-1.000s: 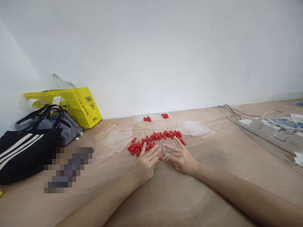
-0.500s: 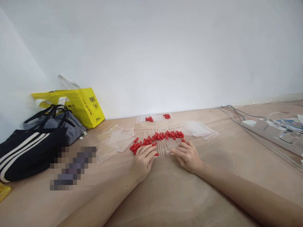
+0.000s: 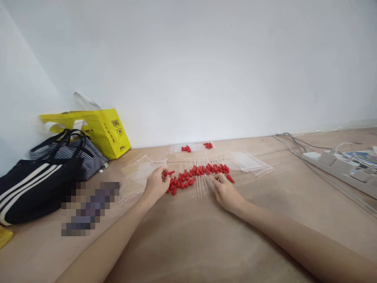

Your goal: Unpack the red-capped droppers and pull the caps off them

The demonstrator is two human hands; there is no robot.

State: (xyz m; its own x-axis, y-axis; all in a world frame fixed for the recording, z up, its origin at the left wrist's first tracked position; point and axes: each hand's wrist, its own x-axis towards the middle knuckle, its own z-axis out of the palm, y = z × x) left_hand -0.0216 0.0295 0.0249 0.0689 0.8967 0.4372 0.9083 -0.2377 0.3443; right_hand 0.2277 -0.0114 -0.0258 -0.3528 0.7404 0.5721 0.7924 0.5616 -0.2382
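Note:
My left hand [image 3: 157, 182] is at the left end of the loose red rubber bulbs [image 3: 182, 182], its fingers closed on one red rubber bulb [image 3: 169, 173]. With thumb and forefinger together, my right hand [image 3: 225, 190] pinches a thin clear pipette tube [image 3: 211, 177] at the right side of the tubes. Several clear tubes [image 3: 200, 190] lie side by side between the hands, pointing toward me. Beyond them runs a row of droppers with red bulbs [image 3: 203, 169], their pale stems pointing to the wall. A single red bulb [image 3: 230, 179] lies just right of my right fingers.
Clear zip bags lie left [image 3: 138, 177] and right [image 3: 250, 162] of the droppers. Near the wall, another clear bag [image 3: 194, 147] has red bulbs at both ends. A yellow bag [image 3: 113, 135] and a black bag [image 3: 44, 188] stand left; a power strip [image 3: 338, 167] with cables lies right.
My hands were close together at the near ends of the tubes, at a red bulb and a tube. My left hand has moved left to the bulbs; my right has shifted slightly forward and left.

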